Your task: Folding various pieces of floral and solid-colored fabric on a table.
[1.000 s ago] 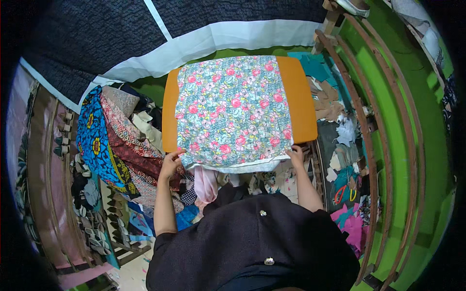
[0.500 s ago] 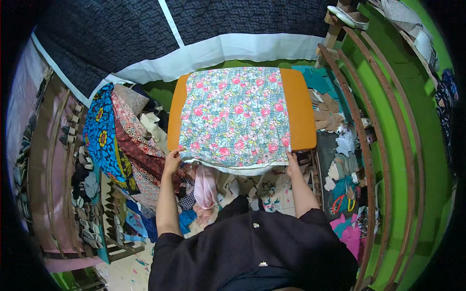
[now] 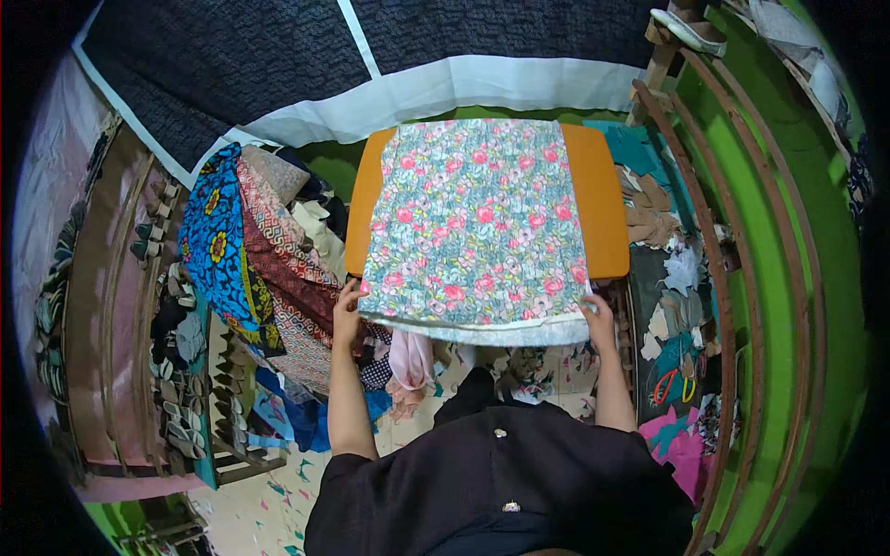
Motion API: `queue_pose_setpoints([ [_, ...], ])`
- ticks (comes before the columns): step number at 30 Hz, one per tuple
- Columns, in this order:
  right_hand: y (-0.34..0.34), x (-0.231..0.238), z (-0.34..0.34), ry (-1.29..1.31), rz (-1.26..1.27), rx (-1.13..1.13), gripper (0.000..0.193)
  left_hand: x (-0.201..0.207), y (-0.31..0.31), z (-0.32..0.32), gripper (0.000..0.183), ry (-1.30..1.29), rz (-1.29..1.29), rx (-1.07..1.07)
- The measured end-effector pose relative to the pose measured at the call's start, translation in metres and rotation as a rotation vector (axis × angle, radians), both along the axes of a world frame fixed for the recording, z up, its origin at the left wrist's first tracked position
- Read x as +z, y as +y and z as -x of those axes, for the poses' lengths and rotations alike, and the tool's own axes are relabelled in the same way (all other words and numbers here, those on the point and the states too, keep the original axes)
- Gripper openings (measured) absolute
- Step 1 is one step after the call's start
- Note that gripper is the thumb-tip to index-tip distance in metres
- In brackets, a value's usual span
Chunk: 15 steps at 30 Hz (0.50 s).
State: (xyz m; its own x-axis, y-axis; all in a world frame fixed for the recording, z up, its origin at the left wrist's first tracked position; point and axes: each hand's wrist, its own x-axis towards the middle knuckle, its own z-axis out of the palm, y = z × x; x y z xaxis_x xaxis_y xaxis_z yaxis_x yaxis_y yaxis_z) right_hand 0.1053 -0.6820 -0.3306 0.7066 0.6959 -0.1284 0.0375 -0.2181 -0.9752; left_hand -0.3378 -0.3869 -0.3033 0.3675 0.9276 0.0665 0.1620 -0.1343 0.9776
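Note:
A floral cloth [image 3: 477, 213], grey-blue with pink roses, lies spread over an orange table [image 3: 595, 204]. Its near edge hangs past the front of the table, where a pale underside shows. At the cloth's near left corner my left hand [image 3: 347, 310] is closed, pinching the fabric. My right hand [image 3: 596, 315] pinches the near right corner. Both arms reach forward, and the cloth is drawn fairly straight between the two hands.
Draped patterned fabrics [image 3: 278, 250] are heaped left of the table. Wooden racks with shoes [image 3: 176, 408] stand farther left. On the right, wooden rails [image 3: 723, 306] run beside a shelf holding fabric scraps and orange-handled scissors [image 3: 662, 386]. Scraps litter the floor [image 3: 250, 500].
Both hands have pulled the cloth's near edge toward me, so more of it hangs past the table front. The whole view has shifted slightly.

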Motion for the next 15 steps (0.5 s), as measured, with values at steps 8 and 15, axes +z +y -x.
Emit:
queue_pose_setpoints([
  [8,0.018,0.121,-0.056,0.408,-0.070,0.402,0.051,0.057,-0.003,-0.011,0.027,-0.362,0.214,0.084],
  [15,0.028,0.162,-0.061,0.184,-0.058,0.357,0.040,0.099,0.003,-0.022,0.023,-0.390,0.200,0.121],
])
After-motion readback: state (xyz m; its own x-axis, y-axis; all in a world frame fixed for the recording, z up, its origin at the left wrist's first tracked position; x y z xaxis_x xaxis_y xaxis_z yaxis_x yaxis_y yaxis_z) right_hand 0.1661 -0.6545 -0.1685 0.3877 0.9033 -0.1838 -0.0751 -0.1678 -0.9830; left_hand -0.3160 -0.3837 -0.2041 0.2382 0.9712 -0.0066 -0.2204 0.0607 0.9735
